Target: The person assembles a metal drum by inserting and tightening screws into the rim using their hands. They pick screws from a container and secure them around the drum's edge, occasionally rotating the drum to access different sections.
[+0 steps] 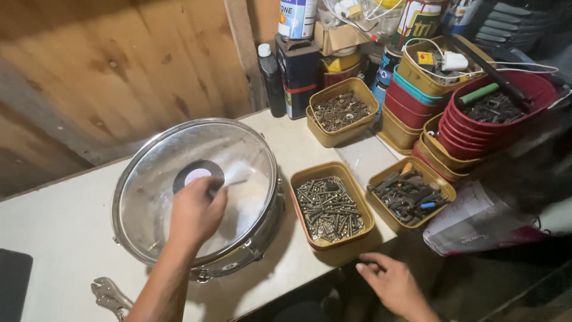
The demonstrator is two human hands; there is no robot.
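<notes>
A snare drum [196, 194] lies flat on the white tabletop [65, 232], its clear head facing up. The left hand [195, 210] rests over the head, fingers curled around what looks like a small tool or brush [233, 182] — blur makes its kind hard to tell. Its tip lies just beside a dark round patch [198, 174] on the head. The right hand [390, 280] hangs low by the tabletop's front edge, fingers loosely spread and holding nothing. Just right of the drum sit two yellow tubs — one of screws [329, 209], one of dark metal parts [410, 194]. Locking pliers [110, 296] lie near the left forearm.
</notes>
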